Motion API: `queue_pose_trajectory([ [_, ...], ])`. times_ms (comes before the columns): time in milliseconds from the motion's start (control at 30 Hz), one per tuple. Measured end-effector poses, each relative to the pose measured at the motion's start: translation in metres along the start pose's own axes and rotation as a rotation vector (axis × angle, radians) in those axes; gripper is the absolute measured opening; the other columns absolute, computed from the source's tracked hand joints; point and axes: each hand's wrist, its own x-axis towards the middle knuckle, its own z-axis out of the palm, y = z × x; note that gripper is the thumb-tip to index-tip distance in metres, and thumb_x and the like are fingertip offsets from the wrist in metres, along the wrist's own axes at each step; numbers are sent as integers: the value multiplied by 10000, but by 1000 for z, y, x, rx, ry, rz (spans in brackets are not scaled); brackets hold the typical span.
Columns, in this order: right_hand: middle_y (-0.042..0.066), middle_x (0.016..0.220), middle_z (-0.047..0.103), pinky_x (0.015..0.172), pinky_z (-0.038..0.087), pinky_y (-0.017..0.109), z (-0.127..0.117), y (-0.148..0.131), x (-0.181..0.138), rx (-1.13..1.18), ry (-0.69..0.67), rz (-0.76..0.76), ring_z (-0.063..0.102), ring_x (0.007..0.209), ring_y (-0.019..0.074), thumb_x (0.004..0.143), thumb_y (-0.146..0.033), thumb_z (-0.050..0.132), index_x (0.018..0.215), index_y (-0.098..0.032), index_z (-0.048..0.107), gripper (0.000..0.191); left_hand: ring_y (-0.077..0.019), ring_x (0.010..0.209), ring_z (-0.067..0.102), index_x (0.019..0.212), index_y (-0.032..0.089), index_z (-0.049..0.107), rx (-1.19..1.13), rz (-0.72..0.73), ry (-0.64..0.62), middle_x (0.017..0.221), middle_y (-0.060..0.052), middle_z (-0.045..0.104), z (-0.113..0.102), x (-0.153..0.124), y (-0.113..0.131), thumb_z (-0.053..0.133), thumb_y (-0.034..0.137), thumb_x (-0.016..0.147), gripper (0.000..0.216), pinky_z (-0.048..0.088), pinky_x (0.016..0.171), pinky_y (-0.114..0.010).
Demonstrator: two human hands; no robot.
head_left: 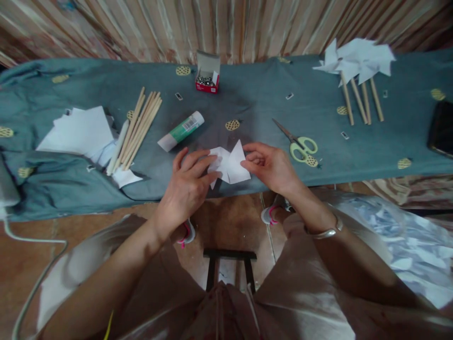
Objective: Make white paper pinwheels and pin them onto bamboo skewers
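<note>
Now the left hand [187, 184], fingers spread, touches the cut paper [233, 166] over the blue cloth [258, 108], and the right hand [271, 164] pinches its edge. The green tube [181, 131] has a barcode, too small to read.

Wht paper pc [238, 166], cut & part folded, pointed corner facing away, nr cloth [255, 108] front edge

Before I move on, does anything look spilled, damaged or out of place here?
Nothing stands out as spilled or damaged. The paper pile at left is merely untidy, its corners jutting unevenly; the small metal pieces sit inside the open red box.
</note>
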Motion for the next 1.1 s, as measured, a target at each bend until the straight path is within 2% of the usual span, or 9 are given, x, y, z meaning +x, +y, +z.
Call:
queue_pose_trajectory([
  [167, -24, 695, 722, 602, 507, 271, 2, 0, -5, 77, 28, 83, 650, 583, 137, 745, -264, 667, 1024, -197, 619, 290, -244, 1315, 473, 1131, 270, 613, -24, -88, 16, 1345, -34, 591, -8, 2, -1, 453, 76, 881, 354, 327, 1123, -529],
  [333, -37, 625, 690, 563, 489, 280, 0, -4, -21, -12, 90, 116, 609, 503, 137, 788, -314, 648, 1085, -184, 585, 330, -249, 1224, 527, 1137, 209, 607, -94, 34, 60, 1258, -87, 648, -2, 5, 19, 561, 200, 902, 240, 366, 1093, -524],
  [400, -29, 630, 686, 575, 489, 290, -4, -7, -29, -130, 96, 69, 606, 503, 143, 814, -304, 631, 1111, -181, 586, 325, -251, 1176, 551, 1142, 194, 624, -119, 71, 8, 1216, -90, 675, 4, 4, 26, 567, 195, 904, 245, 399, 1051, -513],
  [500, 12, 709, 704, 644, 518, 327, -13, -10, -39, -339, 146, -74, 647, 611, 181, 861, -289, 591, 1165, -184, 588, 321, -243, 1117, 575, 1129, 188, 653, -105, 80, -54, 1166, -85, 702, 9, 4, 32, 547, 183, 920, 234, 443, 961, -459],
  [600, 93, 1011, 724, 846, 535, 423, -21, -11, -46, -452, 108, -296, 674, 894, 245, 875, -215, 551, 1148, -201, 611, 280, -229, 1086, 583, 1104, 194, 671, -81, 75, -63, 1140, -72, 714, 11, 5, 32, 532, 197, 937, 217, 440, 929, -425],
  [667, 135, 1240, 649, 968, 493, 480, -23, -8, -48, -484, 13, -420, 614, 1101, 287, 856, -161, 550, 1134, -191, 622, 288, -225, 1085, 582, 1095, 201, 676, -80, 73, -74, 1142, -64, 716, 11, 6, 32, 526, 201, 944, 213, 431, 936, -421],
  [733, 152, 1342, 579, 1020, 463, 508, -22, -4, -49, -490, -74, -471, 548, 1207, 309, 841, -137, 563, 1151, -179, 615, 317, -223, 1083, 583, 1090, 202, 677, -78, 76, -78, 1149, -60, 716, 12, 6, 31, 524, 201, 947, 209, 425, 939, -421],
  [833, 137, 1346, 568, 1038, 452, 525, -17, 2, -49, -471, -129, -479, 524, 1235, 306, 847, -146, 579, 1153, -190, 611, 311, -224, 1070, 586, 1082, 181, 675, -62, 86, -57, 1144, -58, 719, 13, 7, 32, 534, 202, 947, 197, 427, 927, -414],
  [1100, 93, 1199, 666, 985, 486, 458, -17, 0, -45, -348, -109, -458, 597, 1126, 249, 904, -161, 525, 957, -212, 673, 165, -215, 1039, 600, 1049, 177, 682, -51, 95, -48, 1113, -57, 726, 13, 9, 32, 538, 199, 947, 178, 434, 932, -406],
])
